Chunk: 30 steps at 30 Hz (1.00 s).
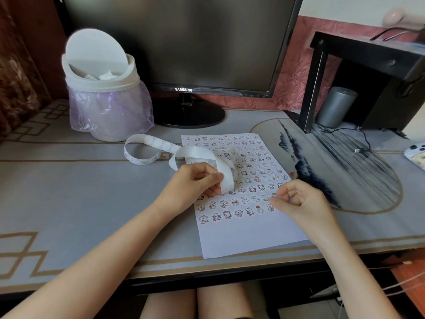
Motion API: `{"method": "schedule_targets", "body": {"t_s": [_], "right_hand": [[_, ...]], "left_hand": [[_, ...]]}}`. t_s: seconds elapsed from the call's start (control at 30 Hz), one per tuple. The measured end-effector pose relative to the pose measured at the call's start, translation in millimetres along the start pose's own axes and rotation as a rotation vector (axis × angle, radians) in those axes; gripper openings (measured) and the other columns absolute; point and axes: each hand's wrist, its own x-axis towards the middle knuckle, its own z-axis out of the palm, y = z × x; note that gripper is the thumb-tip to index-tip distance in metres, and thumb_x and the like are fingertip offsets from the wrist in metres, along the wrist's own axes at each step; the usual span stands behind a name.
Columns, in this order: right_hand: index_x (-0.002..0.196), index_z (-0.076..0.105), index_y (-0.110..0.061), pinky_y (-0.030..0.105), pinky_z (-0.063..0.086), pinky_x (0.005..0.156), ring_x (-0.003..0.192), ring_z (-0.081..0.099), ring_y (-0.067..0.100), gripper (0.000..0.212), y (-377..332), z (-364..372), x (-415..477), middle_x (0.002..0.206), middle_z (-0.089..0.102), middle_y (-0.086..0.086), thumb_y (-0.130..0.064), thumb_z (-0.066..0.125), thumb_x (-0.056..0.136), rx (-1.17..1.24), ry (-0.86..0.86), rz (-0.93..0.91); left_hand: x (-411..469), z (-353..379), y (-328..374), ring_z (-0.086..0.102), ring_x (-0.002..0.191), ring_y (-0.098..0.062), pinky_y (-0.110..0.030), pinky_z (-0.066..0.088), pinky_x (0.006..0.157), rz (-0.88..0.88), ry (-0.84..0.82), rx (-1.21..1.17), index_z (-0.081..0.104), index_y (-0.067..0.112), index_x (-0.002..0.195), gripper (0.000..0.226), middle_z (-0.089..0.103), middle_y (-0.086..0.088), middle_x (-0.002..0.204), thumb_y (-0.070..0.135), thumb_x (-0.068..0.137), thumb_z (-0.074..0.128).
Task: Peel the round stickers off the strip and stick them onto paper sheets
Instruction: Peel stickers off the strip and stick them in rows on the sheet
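Presently the long white paper sticker strip (pixel 165 145) lies on the desk left of centre and just behind the paper. Its far end curls into an open loop, and the near end rises in a twisted ribbon over the top of the sheet. Pale round stickers show along its middle stretch.

The left hand (pixel 195 183) grasps the near end of the strip, with thumb and curled fingers pinching it above the left half of the sheet. The right hand (pixel 299 199) pinches one small round printed sticker (pixel 274 195) between thumb and forefinger at the right edge of the sheet, beside the third row from the bottom. Whether that sticker touches the paper cannot be told.

The white rectangular paper sheet (pixel 248 231) lies flat, slightly turned, with its near corner reaching the desk edge. Rows of small cartoon stickers (pixel 248 178) cover most of it, and the bottom band is bare.

The sheet rests on a grey desk mat with a tan line border (pixel 69 192), which carries a fan-shaped ink landscape print to the right. Behind the strip stands a white plastic swing-lid waste bin (pixel 101 72) lined with a translucent lilac bag (pixel 110 109). A black flat-screen monitor (pixel 184 42), dark, stands next to it. To the right are a black shelf stand (pixel 368 61), with a grey cylinder (pixel 335 107) under it, and a phone in a patterned case (pixel 416 155) at the frame edge.
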Motion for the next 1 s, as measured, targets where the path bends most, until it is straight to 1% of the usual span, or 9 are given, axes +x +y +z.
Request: {"method": "schedule_targets", "body": {"t_s": [0.2, 0.3, 0.4, 0.5, 0.57, 0.67, 0.77, 0.87, 1.0], "right_hand": [[0.069, 0.063, -0.022, 0.029, 0.037, 0.060, 0.049, 0.045, 0.001, 0.021, 1, 3, -4, 0.064, 0.060, -0.005, -0.007, 0.078, 0.073, 0.011, 0.024, -0.021], [0.071, 0.063, -0.022, 0.027, 0.036, 0.057, 0.046, 0.045, 0.001, 0.019, -2, 2, -3, 0.063, 0.060, -0.005, -0.009, 0.078, 0.074, -0.049, 0.000, -0.026], [0.071, 0.064, -0.023, 0.024, 0.036, 0.056, 0.048, 0.047, 0.001, 0.018, -11, 1, 0, 0.064, 0.060, -0.005, -0.012, 0.077, 0.076, -0.078, -0.020, -0.043], [0.073, 0.064, -0.025, 0.022, 0.043, 0.065, 0.064, 0.055, 0.006, 0.016, -28, 7, 5, 0.070, 0.066, -0.007, -0.014, 0.076, 0.077, 0.024, -0.038, -0.120], [0.078, 0.065, -0.026, 0.021, 0.045, 0.070, 0.073, 0.059, 0.007, 0.014, -40, 17, 7, 0.077, 0.068, -0.011, -0.016, 0.075, 0.078, 0.083, -0.087, -0.178], [0.086, 0.066, -0.023, 0.026, 0.047, 0.077, 0.083, 0.063, 0.007, 0.011, -53, 35, 11, 0.085, 0.070, -0.009, -0.017, 0.074, 0.080, 0.093, -0.140, -0.259], [0.086, 0.066, -0.024, 0.030, 0.048, 0.079, 0.085, 0.063, 0.003, 0.014, -58, 47, 15, 0.086, 0.069, -0.013, -0.013, 0.073, 0.080, 0.086, -0.138, -0.304], [0.086, 0.066, -0.022, 0.028, 0.046, 0.075, 0.080, 0.062, 0.001, 0.016, -58, 53, 16, 0.084, 0.069, -0.010, -0.011, 0.074, 0.078, 0.149, -0.159, -0.279], [0.083, 0.067, -0.020, 0.028, 0.045, 0.073, 0.079, 0.061, 0.009, 0.016, -55, 54, 18, 0.081, 0.068, -0.008, -0.006, 0.074, 0.078, 0.237, -0.168, -0.262]], "left_hand": [[2, -2, -2, 0.066, 0.069, -0.017, -0.026, 0.056, 0.075, 0.002, 0.007, -0.046, 0.062, 0.009, 0.073, 0.019, 0.068, -0.001, 0.065, 0.014, 0.091, 0.061], [1, -1, 0, 0.066, 0.067, -0.017, -0.025, 0.057, 0.070, 0.030, 0.016, -0.066, 0.061, 0.008, 0.074, 0.019, 0.066, -0.001, 0.065, 0.013, 0.092, 0.059], [-1, -1, 4, 0.065, 0.063, -0.016, -0.022, 0.056, 0.063, 0.076, 0.038, -0.121, 0.058, 0.005, 0.077, 0.017, 0.065, -0.007, 0.067, 0.010, 0.093, 0.056], [-1, -2, 6, 0.065, 0.062, -0.017, -0.023, 0.056, 0.062, 0.117, 0.056, -0.152, 0.057, 0.004, 0.079, 0.017, 0.065, -0.008, 0.066, 0.010, 0.095, 0.053], [-1, -2, 6, 0.064, 0.060, -0.016, -0.024, 0.056, 0.061, 0.137, 0.063, -0.156, 0.056, 0.004, 0.079, 0.018, 0.065, -0.007, 0.065, 0.010, 0.095, 0.053], [-1, -2, 5, 0.063, 0.057, -0.016, -0.027, 0.057, 0.061, 0.159, 0.083, -0.157, 0.056, 0.002, 0.081, 0.017, 0.064, -0.006, 0.063, 0.011, 0.095, 0.053], [-1, -3, 6, 0.062, 0.057, -0.017, -0.029, 0.057, 0.059, 0.178, 0.107, -0.163, 0.055, -0.002, 0.084, 0.018, 0.063, -0.005, 0.061, 0.011, 0.095, 0.053], [-1, -3, 6, 0.062, 0.055, -0.016, -0.027, 0.057, 0.058, 0.186, 0.122, -0.169, 0.056, -0.004, 0.086, 0.018, 0.062, -0.005, 0.060, 0.011, 0.095, 0.053], [-1, -3, 6, 0.062, 0.057, -0.017, -0.030, 0.058, 0.061, 0.179, 0.119, -0.178, 0.056, -0.001, 0.084, 0.018, 0.063, -0.005, 0.061, 0.013, 0.096, 0.053]]}}
